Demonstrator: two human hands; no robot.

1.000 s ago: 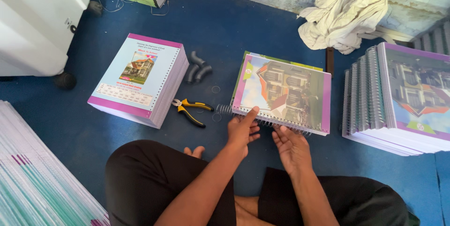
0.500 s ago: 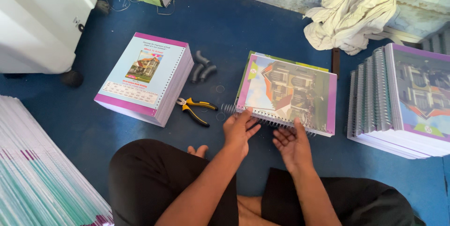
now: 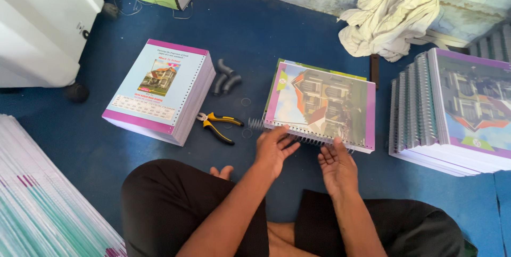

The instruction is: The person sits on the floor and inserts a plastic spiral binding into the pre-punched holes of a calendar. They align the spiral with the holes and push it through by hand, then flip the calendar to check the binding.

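Your left hand and right hand sit at the near edge of the booklet, fingers spread flat on the wire coil, rolling it through the punched holes. Pliers lie just left of the booklet, within reach.

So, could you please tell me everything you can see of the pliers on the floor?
The pliers lie flat on the blue floor, between the stack of punched sheets and the booklet being bound. Their grips look yellow and black, their metal head points left toward the stack, and the handles are spread slightly apart. No hand touches them; the left hand is nearest.
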